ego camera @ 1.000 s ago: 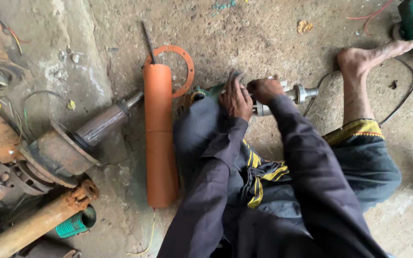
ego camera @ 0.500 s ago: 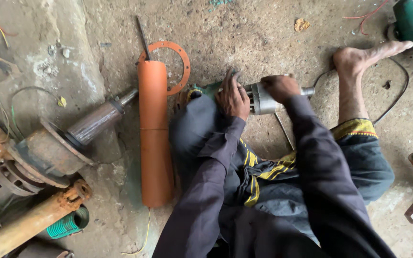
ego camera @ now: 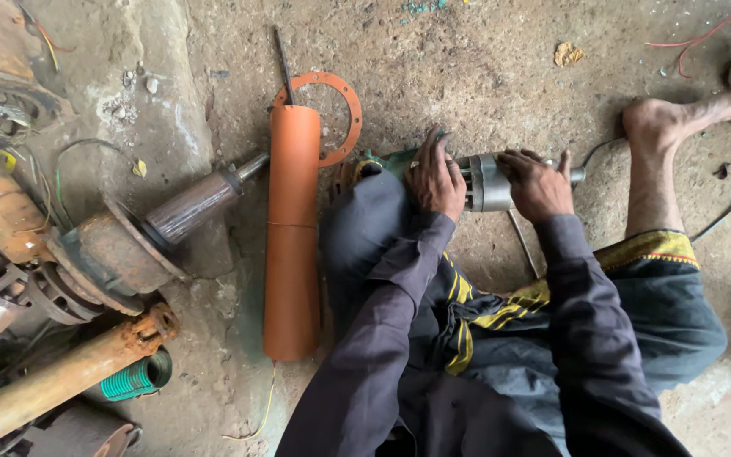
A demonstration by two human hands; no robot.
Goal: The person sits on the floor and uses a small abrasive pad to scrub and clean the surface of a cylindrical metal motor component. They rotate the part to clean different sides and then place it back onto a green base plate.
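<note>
1. We're low on the floor (ego camera: 484,76), and both our hands are on the small grey metal motor (ego camera: 491,182) lying just past our knee, at about one o'clock from the middle of our view.
2. Our left hand (ego camera: 435,179) lies over the motor's green end, fingers spread and pressing down rather than curled; our right hand (ego camera: 539,184) has a closed grip wrapped round the shaft end.
3. To do this well, we'd judge the left hand should pin the body hard so it can't roll while the right one works.
4. The black cable (ego camera: 721,220) trails off at three o'clock by our bare foot (ego camera: 662,127); best kept out from under the heel.
5. The orange pipe (ego camera: 292,237) and the orange ring gasket (ego camera: 336,110) lie at nine to eleven o'clock, close beside our knee, apart from the motor.
</note>
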